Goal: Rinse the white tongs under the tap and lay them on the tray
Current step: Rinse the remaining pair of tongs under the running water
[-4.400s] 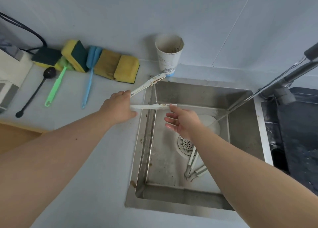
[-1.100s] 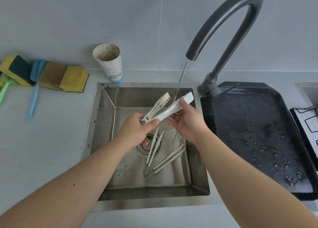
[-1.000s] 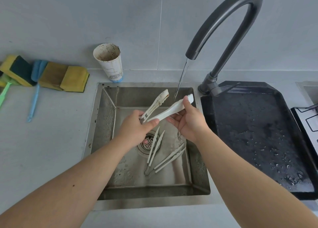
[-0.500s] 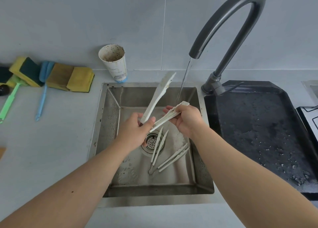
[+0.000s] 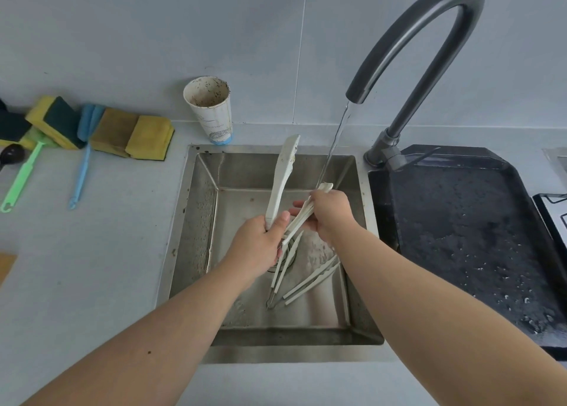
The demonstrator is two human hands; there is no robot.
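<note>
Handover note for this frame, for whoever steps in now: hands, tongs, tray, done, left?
Left hand grips the tongs at the hinge end, one arm pointing up. Right hand holds the other arm, its tip in the water from the tap, over the sink.
Tray: right of the sink, wet, tongs not on it.
Done: tongs in hand, rinse under way.
Left: finish rinsing, lay them on the tray. Other pairs lie in the sink.
</note>
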